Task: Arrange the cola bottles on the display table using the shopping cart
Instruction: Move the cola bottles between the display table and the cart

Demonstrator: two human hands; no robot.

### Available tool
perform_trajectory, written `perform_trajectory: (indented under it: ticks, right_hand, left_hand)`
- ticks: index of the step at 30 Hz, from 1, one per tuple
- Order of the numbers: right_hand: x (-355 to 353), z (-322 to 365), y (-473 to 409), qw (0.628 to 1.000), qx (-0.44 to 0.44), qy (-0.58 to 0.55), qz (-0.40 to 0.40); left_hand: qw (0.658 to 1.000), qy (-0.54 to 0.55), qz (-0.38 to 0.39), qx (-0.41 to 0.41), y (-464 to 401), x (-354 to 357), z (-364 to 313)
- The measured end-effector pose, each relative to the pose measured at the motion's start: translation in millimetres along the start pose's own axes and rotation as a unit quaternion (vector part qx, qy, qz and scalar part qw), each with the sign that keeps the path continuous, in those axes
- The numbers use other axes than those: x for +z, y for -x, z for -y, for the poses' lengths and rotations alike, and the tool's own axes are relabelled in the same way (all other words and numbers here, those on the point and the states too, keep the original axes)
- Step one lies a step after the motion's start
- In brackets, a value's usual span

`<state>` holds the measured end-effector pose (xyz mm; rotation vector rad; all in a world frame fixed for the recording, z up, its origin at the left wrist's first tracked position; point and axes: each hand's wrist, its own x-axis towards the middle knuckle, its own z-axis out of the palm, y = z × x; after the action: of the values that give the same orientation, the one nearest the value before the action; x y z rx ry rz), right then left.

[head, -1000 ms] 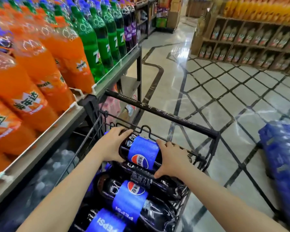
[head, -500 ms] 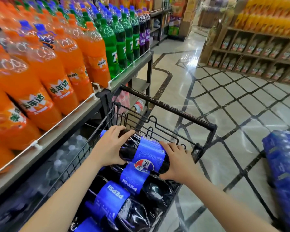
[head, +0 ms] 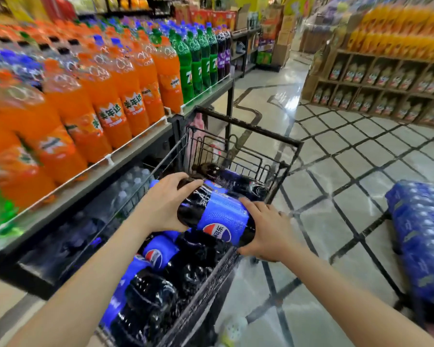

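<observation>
Pepsi cola bottle held lying on its side above the shopping cart, near the cart's right rim. Long axis runs upper left to lower right; blue cap end points left toward the display shelf, base right. Left hand grips the neck and shoulder end. Right hand grips the base end. More Pepsi bottles lie stacked in the cart beneath.
</observation>
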<state>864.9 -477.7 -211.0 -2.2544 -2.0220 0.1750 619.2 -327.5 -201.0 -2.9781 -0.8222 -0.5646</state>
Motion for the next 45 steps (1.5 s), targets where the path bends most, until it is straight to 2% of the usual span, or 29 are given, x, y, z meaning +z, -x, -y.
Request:
perform_trajectory:
  ticks: [8, 21, 34, 45]
  right_hand:
    - [20, 59, 100, 0.998, -0.043, -0.031, 0.044]
    - [78, 184, 154, 0.99, -0.091, -0.054, 0.098]
    - [138, 384, 176, 0.987, -0.04, -0.081, 0.13]
    - [177, 486, 115, 0.983, -0.038, -0.078, 0.164]
  left_hand:
    - [0.999, -0.003, 0.032, -0.038, 124, -24, -50]
    - [0.988, 0.017, 0.088, -0.128, 294, -53, -36]
    - [0.985, 0.03, 0.144, -0.092, 447, -92, 86]
    - [0.979, 0.058, 0.155, -0.117, 508, -92, 196]
